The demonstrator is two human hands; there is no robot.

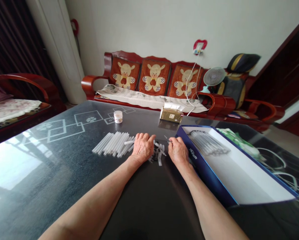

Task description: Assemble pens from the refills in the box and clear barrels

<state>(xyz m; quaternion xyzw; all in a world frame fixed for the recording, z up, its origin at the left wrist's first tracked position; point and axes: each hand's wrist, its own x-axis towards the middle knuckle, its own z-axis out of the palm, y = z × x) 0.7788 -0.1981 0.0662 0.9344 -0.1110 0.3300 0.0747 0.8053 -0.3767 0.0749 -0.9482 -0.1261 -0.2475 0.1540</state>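
Note:
Over the middle of the dark table, my left hand (142, 147) is closed round a translucent white tube (128, 142), like a pen barrel, whose end sticks out to the left. My right hand (178, 150) pinches a thin, small, pointed piece (166, 137) just left of the box; its kind is too small to make out. Between the hands lies a pile of small white and black parts (159, 154), partly hidden by my left hand. A row of similar translucent tubes (113, 144) lies left of my left hand.
A blue box (214, 180) with a white inside stands at right, holding several thin dark-tipped sticks (209, 142). Beyond it are a green-white bag (241, 143) and white cable (289, 178). A small jar (118, 117) and tissue box (171, 113) stand farther back.

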